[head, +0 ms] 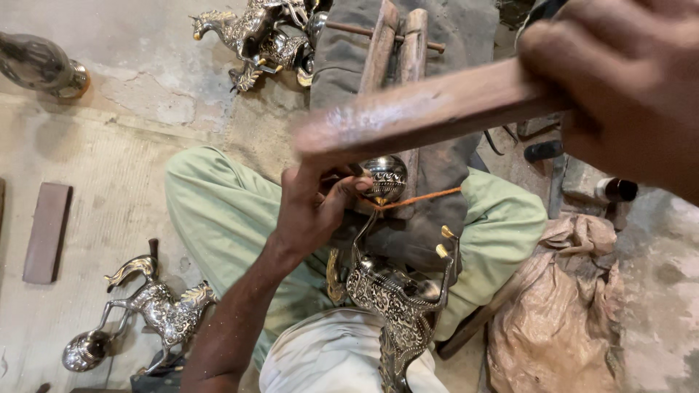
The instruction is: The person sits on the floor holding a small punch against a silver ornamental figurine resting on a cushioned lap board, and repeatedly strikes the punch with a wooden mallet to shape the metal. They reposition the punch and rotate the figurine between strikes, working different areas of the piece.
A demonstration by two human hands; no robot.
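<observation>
Right hand (626,87) up close, grip wrapped tight on a wooden stick (422,113); left hand (313,207) pinches the silver ball (384,178) of an ornate metal horse (397,306) in the lap.

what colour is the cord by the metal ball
Orange cord, beside the silver ball; head view.

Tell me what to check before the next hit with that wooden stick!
1. Right hand grips the wooden stick: ok.
2. Left hand steadies the shiny ball: ok.
3. Fingers away from the ball: not ok, they touch it.
4. Metal horse resting on the lap: ok.
5. Orange string pulled tight: ok.
6. Ball firmly joined to the horse: cannot tell.
</observation>
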